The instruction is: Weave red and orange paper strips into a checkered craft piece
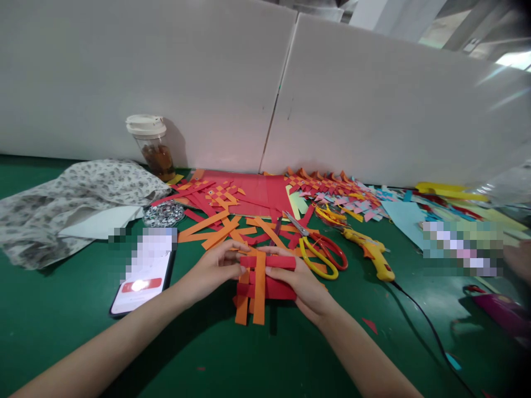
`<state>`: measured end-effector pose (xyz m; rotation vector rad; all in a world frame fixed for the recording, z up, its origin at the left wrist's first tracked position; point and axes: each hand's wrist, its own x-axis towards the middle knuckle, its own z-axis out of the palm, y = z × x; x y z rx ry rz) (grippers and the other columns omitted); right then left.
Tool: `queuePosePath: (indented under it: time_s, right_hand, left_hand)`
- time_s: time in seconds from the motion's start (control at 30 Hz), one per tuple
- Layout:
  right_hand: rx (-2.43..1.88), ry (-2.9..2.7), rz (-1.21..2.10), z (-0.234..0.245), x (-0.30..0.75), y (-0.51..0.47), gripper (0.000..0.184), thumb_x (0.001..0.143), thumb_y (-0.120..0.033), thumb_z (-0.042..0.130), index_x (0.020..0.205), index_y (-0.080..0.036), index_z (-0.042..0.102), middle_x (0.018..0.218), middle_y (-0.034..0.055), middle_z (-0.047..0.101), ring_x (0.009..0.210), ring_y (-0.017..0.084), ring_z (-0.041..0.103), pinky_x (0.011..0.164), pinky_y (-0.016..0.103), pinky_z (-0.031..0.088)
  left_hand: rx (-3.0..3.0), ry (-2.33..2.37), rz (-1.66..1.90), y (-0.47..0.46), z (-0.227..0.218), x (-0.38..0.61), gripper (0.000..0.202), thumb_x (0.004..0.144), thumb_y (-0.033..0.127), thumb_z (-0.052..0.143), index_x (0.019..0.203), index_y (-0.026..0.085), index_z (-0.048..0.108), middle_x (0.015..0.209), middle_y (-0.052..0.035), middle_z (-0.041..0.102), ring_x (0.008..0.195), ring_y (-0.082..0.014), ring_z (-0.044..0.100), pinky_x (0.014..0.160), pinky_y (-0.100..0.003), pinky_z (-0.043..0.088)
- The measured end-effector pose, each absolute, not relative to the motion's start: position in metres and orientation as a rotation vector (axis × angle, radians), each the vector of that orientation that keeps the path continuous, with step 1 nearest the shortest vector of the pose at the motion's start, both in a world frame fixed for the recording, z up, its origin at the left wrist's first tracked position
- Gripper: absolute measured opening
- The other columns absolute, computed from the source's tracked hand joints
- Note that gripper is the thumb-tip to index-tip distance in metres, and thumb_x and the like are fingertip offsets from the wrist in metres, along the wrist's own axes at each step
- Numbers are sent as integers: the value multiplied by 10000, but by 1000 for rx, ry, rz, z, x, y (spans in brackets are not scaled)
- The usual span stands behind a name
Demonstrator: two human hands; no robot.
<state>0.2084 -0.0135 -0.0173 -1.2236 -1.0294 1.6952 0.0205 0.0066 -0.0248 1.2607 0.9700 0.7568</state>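
Observation:
Between my two hands is a small woven piece of paper strips (pixel 259 287), with red strips lying crosswise and orange strips running up and down. My left hand (pixel 222 268) pinches its upper left part, fingers curled behind it. On the other side, my right hand (pixel 305 284) grips the red strips, thumb on the front; its other fingers are partly hidden behind the paper. Loose orange paper strips (pixel 203 225) lie just beyond my hands. Scissors (pixel 317 251) with red and yellow handles rest to the right of them.
A yellow glue gun (pixel 371 251) with a black cord lies at right. On the left are a phone (pixel 143 276), a patterned cloth (pixel 83 193) and a lidded cup (pixel 151 146). Woven paper pieces (pixel 336 185) line the grey partition (pixel 166 66). Another person's hand (pixel 518 257) shows at far right.

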Motion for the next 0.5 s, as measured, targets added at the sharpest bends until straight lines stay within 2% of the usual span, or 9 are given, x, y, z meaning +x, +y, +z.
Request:
queuePosePath:
  time_s: [0.1,0.23,0.37,0.5]
  right_hand:
    - [-1244,-1125,1627,-18,208,-13,318,652,-191,645,966,-224,602,977,15,635,852,179,600,755,314,465]
    - [-1291,-1231,1535,-19,208,-12,294,666,-184,615,956,-229,605,996,16,622,871,185,585,751,314,456]
    - [-1328,-1285,1476,-18,207,-12,278,675,-183,600,950,-223,602,995,17,621,886,190,582,768,324,450]
    - [-1302,-1354,1429,-19,205,-12,285,676,-199,620,959,-214,595,999,20,620,901,190,583,783,325,453]
  left_hand:
    - [1249,975,729,6,-29,20,325,699,140,578,1012,210,525,875,-28,635,746,-154,632,700,-321,506]
    - [1297,941,746,4,-31,21,425,704,137,600,1111,211,503,898,-42,639,782,-163,633,732,-330,502]
    - [1291,846,748,1,-31,25,411,772,143,535,1169,229,474,918,-47,667,806,-170,642,752,-353,499]
    - [1281,862,762,-2,-32,27,392,769,109,531,1140,229,491,1008,-61,660,853,-168,637,792,-356,489]
